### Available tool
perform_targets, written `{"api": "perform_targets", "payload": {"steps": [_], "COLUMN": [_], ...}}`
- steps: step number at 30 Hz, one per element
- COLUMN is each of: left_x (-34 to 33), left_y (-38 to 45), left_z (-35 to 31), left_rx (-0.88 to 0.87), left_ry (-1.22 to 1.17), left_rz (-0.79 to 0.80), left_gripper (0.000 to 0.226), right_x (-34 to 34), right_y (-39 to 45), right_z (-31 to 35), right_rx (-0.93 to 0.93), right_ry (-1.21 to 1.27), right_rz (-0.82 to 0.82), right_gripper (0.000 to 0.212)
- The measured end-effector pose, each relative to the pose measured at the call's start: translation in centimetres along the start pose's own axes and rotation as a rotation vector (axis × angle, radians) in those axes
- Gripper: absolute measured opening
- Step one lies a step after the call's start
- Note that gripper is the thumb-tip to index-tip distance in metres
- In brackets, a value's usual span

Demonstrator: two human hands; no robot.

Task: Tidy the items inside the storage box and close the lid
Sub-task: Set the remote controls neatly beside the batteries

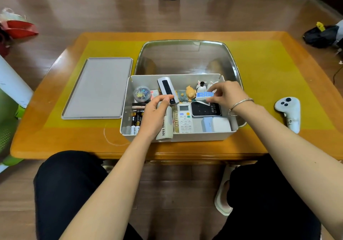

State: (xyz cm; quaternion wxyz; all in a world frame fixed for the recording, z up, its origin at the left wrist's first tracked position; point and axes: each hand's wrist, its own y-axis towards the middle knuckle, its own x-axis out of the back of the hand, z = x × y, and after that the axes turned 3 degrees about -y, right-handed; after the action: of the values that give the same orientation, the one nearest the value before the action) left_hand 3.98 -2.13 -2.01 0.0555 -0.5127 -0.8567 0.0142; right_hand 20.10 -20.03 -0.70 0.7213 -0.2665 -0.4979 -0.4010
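Box (128, 109) at frame centre, open; lid (98, 88) lies flat to its left. Left hand (154, 115) grips fan (165, 126) inside box. Right hand (227, 93) pinches dotted case (204, 95) above contents.

"FAN" printed along the cream handheld fan (165, 128), "B" on the black-and-silver remote (166, 89)

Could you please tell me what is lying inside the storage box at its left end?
In the storage box, left end: a round clear tub of clips, pens and upright batteries. The left hand, holding the mini fan, covers whatever lies beneath it.
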Motion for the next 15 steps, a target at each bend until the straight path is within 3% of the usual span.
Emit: {"api": "perform_targets", "payload": {"steps": [2,4,6,15], "left_x": [0.0,0.1,0.1,0.0], "left_y": [0.0,0.0,0.1,0.1], "left_z": [0.0,0.1,0.1,0.0], "left_rx": [0.005,0.003,0.004,0.002], "left_ry": [-0.007,-0.001,0.012,0.012], "left_rz": [-0.007,-0.013,-0.011,-0.004], "left_gripper": [0.019,0.02,0.019,0.017], "right_x": [0.3,0.6,0.8,0.1], "right_y": [-0.7,-1.2,-1.4,-1.0], "right_z": [0.3,0.7,1.2,3.2], "right_rx": [0.023,0.054,0.1,0.339], "right_ry": [0.198,0.217,0.131,-0.207], "right_rz": [0.033,0.153,0.266,0.484], "right_gripper": [0.027,0.029,0.03,0.025]}}
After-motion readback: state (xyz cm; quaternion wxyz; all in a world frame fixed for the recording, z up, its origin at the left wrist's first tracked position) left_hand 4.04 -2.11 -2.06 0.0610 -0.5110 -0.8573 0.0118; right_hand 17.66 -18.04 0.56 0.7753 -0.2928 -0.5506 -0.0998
